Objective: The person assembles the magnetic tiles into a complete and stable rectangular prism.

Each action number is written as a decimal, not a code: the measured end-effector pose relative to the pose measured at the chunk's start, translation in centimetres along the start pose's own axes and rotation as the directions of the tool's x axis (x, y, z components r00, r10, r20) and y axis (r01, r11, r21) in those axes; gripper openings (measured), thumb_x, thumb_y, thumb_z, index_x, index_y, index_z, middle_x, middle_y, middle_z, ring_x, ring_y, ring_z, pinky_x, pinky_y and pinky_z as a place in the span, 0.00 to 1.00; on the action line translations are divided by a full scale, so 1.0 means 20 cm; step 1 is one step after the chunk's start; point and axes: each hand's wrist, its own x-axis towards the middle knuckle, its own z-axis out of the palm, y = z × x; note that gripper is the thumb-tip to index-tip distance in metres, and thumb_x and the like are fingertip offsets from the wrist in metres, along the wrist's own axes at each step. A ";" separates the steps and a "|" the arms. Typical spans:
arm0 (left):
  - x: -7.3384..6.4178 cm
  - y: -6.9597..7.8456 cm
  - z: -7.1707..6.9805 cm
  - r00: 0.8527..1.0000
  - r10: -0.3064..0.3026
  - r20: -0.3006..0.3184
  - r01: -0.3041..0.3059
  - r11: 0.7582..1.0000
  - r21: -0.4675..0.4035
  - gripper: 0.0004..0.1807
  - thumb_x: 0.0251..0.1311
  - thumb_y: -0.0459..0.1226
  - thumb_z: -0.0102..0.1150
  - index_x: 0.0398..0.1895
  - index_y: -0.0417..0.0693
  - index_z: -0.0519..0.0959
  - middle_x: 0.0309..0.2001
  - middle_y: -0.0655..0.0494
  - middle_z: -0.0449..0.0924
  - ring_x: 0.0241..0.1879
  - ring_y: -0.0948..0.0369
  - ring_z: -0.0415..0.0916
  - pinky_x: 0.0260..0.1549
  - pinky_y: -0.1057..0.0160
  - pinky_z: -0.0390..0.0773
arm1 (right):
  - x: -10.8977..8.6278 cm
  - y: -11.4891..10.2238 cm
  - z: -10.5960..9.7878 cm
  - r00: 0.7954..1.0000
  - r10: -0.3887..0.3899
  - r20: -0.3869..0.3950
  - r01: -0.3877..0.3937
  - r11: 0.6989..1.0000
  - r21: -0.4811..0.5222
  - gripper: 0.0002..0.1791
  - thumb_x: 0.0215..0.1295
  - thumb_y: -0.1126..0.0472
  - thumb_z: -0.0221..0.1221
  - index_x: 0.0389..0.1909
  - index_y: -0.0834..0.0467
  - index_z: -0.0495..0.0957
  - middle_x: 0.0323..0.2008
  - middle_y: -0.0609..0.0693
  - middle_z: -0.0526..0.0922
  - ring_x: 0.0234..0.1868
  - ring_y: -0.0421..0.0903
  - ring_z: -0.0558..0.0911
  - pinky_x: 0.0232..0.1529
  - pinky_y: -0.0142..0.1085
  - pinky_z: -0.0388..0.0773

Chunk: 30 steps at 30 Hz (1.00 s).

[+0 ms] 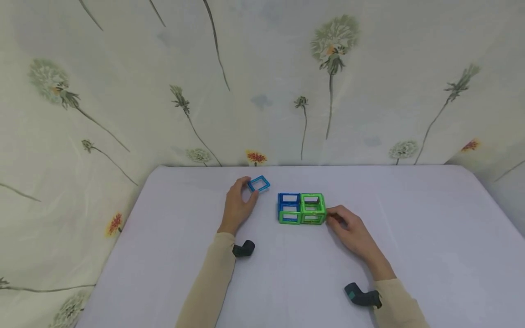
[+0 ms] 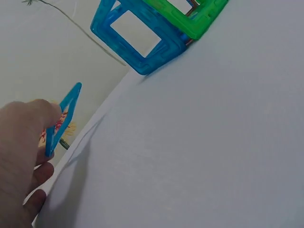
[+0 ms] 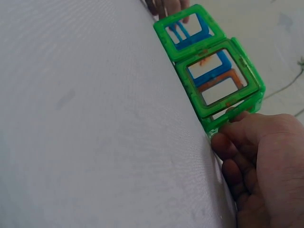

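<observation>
My left hand (image 1: 239, 205) pinches a blue square magnetic tile (image 1: 249, 186) between thumb and fingers. In the left wrist view that open-framed tile (image 2: 73, 110) stands tilted above the table. To its right sits a box-like structure of magnetic tiles (image 1: 301, 212), blue on the left and green on the right, with a low green tile at the front left. My right hand (image 1: 352, 231) grips the structure's right end at its lower edge. In the right wrist view the thumb and index finger are at the green frame (image 3: 192, 102), and the curled fingers partly hide that corner.
A white-covered table (image 1: 287, 273) carries everything. Behind it hangs a pale cloth (image 1: 262, 127) printed with dandelions. Black wrist devices sit at the left cuff (image 1: 244, 248) and the right cuff (image 1: 362, 296).
</observation>
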 end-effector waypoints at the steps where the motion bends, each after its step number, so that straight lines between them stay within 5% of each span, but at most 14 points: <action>1: 0.00 0.00 0.00 1.000 -0.019 0.008 0.020 0.999 -0.028 0.24 0.59 0.42 0.61 0.58 0.47 0.71 0.55 0.51 0.77 0.56 0.55 0.73 0.57 0.54 0.71 | 0.00 0.00 0.00 1.000 0.006 -0.002 -0.006 1.000 -0.004 0.12 0.68 0.60 0.54 0.50 0.47 0.76 0.44 0.41 0.81 0.44 0.35 0.78 0.44 0.23 0.72; 6: 0.00 0.01 -0.01 0.999 -0.022 0.045 0.028 0.989 -0.146 0.29 0.61 0.46 0.60 0.63 0.50 0.66 0.58 0.58 0.75 0.59 0.62 0.70 0.57 0.58 0.72 | 0.00 -0.02 -0.01 0.999 0.038 -0.001 -0.038 0.999 -0.010 0.15 0.68 0.60 0.54 0.55 0.47 0.73 0.44 0.42 0.80 0.42 0.34 0.77 0.42 0.24 0.72; 12: -0.01 0.04 0.00 0.995 0.094 0.044 -0.078 0.955 -0.288 0.28 0.59 0.44 0.62 0.61 0.49 0.67 0.57 0.62 0.75 0.57 0.64 0.70 0.56 0.58 0.73 | 0.01 -0.02 -0.01 0.999 0.035 0.000 -0.035 0.999 0.003 0.22 0.69 0.63 0.53 0.62 0.48 0.67 0.41 0.46 0.80 0.41 0.36 0.77 0.43 0.23 0.72; 17: -0.03 0.09 0.00 0.984 0.174 0.043 -0.145 0.914 -0.380 0.27 0.57 0.40 0.63 0.59 0.43 0.69 0.56 0.55 0.76 0.56 0.59 0.72 0.54 0.52 0.74 | 0.01 -0.05 -0.01 1.000 0.017 -0.012 -0.017 1.000 0.008 0.23 0.67 0.66 0.54 0.62 0.51 0.67 0.42 0.48 0.80 0.42 0.40 0.78 0.43 0.22 0.72; 23: -0.06 0.24 -0.09 0.975 0.219 0.039 -0.183 0.890 -0.417 0.23 0.55 0.31 0.63 0.55 0.33 0.70 0.52 0.42 0.77 0.54 0.51 0.73 0.50 0.43 0.74 | 0.01 -0.02 -0.01 0.999 0.038 -0.009 -0.038 0.999 0.000 0.18 0.68 0.62 0.54 0.58 0.50 0.71 0.42 0.45 0.80 0.41 0.36 0.77 0.42 0.22 0.72; 30: -0.07 0.25 -0.09 0.959 0.280 0.031 -0.251 0.900 -0.357 0.20 0.54 0.29 0.62 0.51 0.34 0.75 0.51 0.40 0.77 0.54 0.50 0.72 0.49 0.49 0.76 | 0.01 -0.02 0.00 0.999 0.020 -0.027 -0.020 1.000 -0.009 0.16 0.67 0.62 0.55 0.55 0.51 0.74 0.42 0.44 0.81 0.40 0.34 0.77 0.41 0.23 0.72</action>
